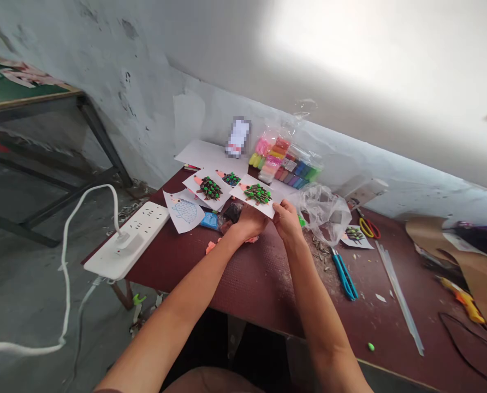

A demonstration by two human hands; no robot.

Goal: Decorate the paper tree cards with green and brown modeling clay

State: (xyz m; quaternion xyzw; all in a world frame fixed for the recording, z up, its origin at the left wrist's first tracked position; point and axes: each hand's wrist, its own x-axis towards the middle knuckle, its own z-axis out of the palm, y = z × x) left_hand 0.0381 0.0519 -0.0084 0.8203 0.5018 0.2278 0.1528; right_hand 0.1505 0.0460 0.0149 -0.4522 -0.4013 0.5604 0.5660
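Through the head camera I had the white card (254, 195) in front of me, raised above the middle of the table (263, 278) and tilted so its hedgehog figure, with an orange face, brown spines and green dots, faced up. The right hand (286, 219) pinched the card's right corner, thumb and fingers closed on it. The left hand (251, 219) was at the card's near edge, its fingers partly hidden underneath; I could not tell how far open it was or whether it gripped anything.

Just left of the held card I saw a similar hedgehog card (208, 187), a partly covered card (231, 178) behind it, and a paper with a blue hedgehog drawing (186, 212). A blue packet (209, 220) lay just right of that drawing, and orange lumps (211, 248) lay nearer, by the left forearm. On the far side, packs of coloured clay (295, 172) rested near the wall (211, 117).

To the right of the right hand were a crumpled clear bag (326, 214), small brown sticks (321, 252), teal-handled cutters (344, 275), another hedgehog card (356, 236), and scissors (369, 228) with yellow and red handles. Farther right lay translucent rods (399, 299) and a yellow glue gun (464, 301); a green lump (370, 346) sat at the near edge. At the far left end of my table was a white power strip (125, 243) with a plug in it.
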